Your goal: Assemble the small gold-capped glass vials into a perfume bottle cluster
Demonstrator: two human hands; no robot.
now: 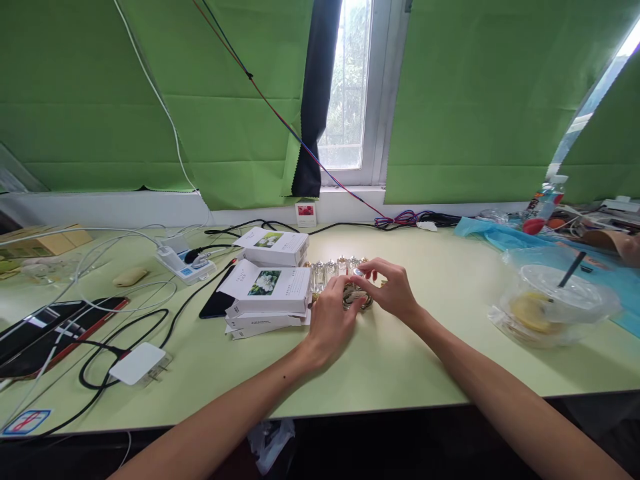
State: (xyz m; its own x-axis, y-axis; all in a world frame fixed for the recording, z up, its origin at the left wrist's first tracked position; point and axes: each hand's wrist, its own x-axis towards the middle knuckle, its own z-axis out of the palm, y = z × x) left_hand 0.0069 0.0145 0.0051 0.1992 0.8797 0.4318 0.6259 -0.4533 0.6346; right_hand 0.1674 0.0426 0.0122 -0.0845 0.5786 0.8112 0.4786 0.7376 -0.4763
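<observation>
Several small clear glass bottles with gold-coloured tops (331, 269) stand in a row at the middle of the table, right of the stacked white boxes. In front of them is a round, shiny metallic-looking item (358, 298). My left hand (334, 319) curves round its left side, fingers bent and touching it. From the right, my right hand (393, 290) reaches over its top, thumb and forefinger pinched near a small pale round piece (359, 272). Whether that piece is held between the fingertips is too small to tell.
White boxes with flower pictures (273, 291) are stacked left of my hands, beside a dark phone (215, 301). Cables, a power strip (186, 263) and a white charger (139, 363) lie further left. A lidded plastic cup in a bag (553, 303) stands right.
</observation>
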